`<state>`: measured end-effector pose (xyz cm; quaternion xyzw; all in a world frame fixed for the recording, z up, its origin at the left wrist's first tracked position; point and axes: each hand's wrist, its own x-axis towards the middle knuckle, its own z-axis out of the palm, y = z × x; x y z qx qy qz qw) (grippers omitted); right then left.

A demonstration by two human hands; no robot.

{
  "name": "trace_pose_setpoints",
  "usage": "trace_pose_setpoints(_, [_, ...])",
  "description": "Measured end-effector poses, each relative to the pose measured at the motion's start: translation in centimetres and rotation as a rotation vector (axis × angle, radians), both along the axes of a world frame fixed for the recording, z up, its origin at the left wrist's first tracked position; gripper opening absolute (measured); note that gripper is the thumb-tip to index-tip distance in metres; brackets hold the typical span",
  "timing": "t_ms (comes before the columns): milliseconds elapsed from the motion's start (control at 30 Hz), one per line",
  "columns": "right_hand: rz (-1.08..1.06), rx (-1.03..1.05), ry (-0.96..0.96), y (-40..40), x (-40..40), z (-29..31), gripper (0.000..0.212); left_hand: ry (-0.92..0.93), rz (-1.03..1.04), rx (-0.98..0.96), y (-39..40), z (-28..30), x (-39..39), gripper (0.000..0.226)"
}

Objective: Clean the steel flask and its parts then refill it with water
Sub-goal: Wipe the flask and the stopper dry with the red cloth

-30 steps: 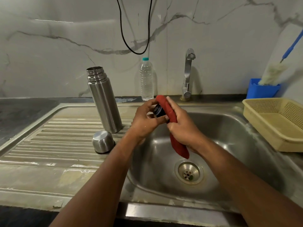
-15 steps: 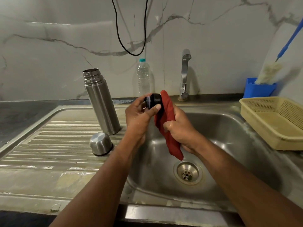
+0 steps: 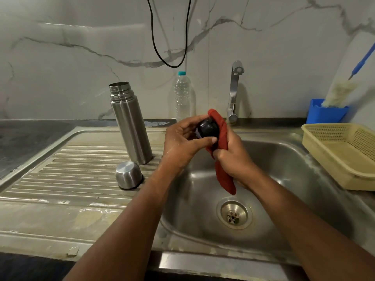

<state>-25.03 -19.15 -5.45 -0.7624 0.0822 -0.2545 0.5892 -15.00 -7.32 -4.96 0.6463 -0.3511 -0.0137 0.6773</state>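
While both my forearms reach up from the bottom edge toward the middle of the frame, my left arm crosses the ribbed drainboard (image 3: 67, 169) and my right arm crosses the sink basin (image 3: 284, 159). At the left of centre, the steel flask (image 3: 130, 126) stands upright and uncapped on the drainboard, and just below it, apart from its base, its steel cup (image 3: 128, 175) sits upside down. Behind them, against the marble wall near the top centre, a clear plastic bottle (image 3: 182, 96) stands upright, with a black cable (image 3: 170, 37) looping down above it. My left hand (image 3: 182, 142) is raised over the near-left rim of the basin, its fingers curled around the black stopper (image 3: 208, 128): the upper fingers hook over its top and the thumb runs along its underside. Just to the right, my right hand (image 3: 233, 153) grips the red cloth (image 3: 222, 155), fingers clenched on its middle; the cloth's top wraps against the right side of the stopper and its tail hangs down toward the drain (image 3: 234, 214). The tap (image 3: 234, 92) rises just behind my hands. At the right of the frame, a yellow basket (image 3: 343, 153) rests beside the basin, and a blue holder (image 3: 324, 112) with a brush (image 3: 341, 92) stands behind it.
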Motion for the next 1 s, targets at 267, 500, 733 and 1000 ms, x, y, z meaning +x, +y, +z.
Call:
trace_pose_setpoints(267, [0.027,0.012,0.045,0.5,0.2,-0.1,0.099,0.04,0.191,0.028,-0.5,-1.3,0.7,0.058])
trace_pose_setpoints(500, [-0.059,0.04,0.028,0.3,0.3,-0.1,0.098,0.175,-0.1,-0.061,-0.5,-0.4,-0.2,0.052])
trace_pose_setpoints(733, [-0.027,0.152,0.07,1.2,0.7,-0.5,0.101,-0.037,0.208,0.083,-0.3,-1.0,0.8,0.052])
trace_pose_setpoints(1000, [-0.039,0.132,0.043,0.9,0.3,0.2,0.099,0.138,-0.055,0.011,1.1,-1.0,1.4,0.046])
